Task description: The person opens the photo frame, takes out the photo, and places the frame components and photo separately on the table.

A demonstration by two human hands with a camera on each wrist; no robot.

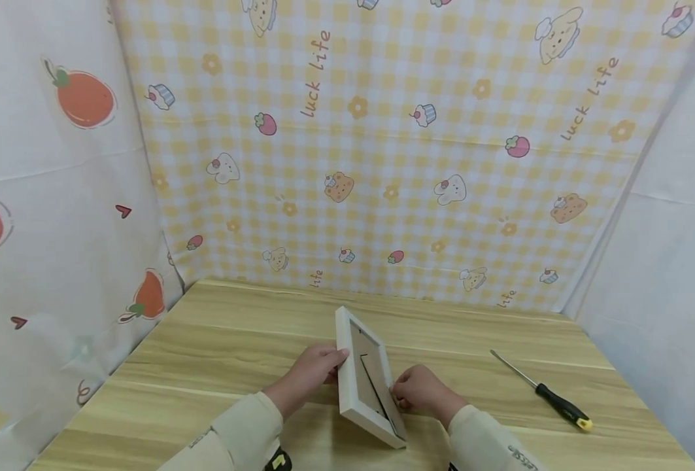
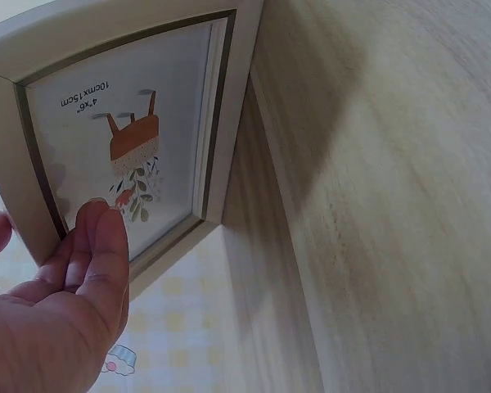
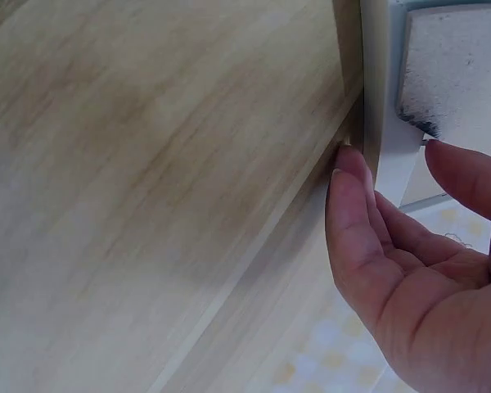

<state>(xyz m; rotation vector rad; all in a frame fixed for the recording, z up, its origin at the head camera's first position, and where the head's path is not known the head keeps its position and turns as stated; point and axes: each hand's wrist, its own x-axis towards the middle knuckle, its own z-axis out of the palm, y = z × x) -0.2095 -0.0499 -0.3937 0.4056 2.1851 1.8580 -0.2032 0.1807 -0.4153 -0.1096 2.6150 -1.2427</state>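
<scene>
A white picture frame stands tilted above the table, its brown back facing me. A thin dark line runs lengthwise down that back. My left hand grips the left side, thumb on the outer rim. In the left wrist view, its fingers lie against the front, over a printed picture of a potted plant. My right hand pinches the right side low down. In the right wrist view its thumb is on the back side, beside a pale board with a frayed dark corner, with the fingers round the outer edge.
A screwdriver with a black and yellow handle lies on the wooden table at right. A yellow checked cloth hangs behind the table, with white cloths at both sides.
</scene>
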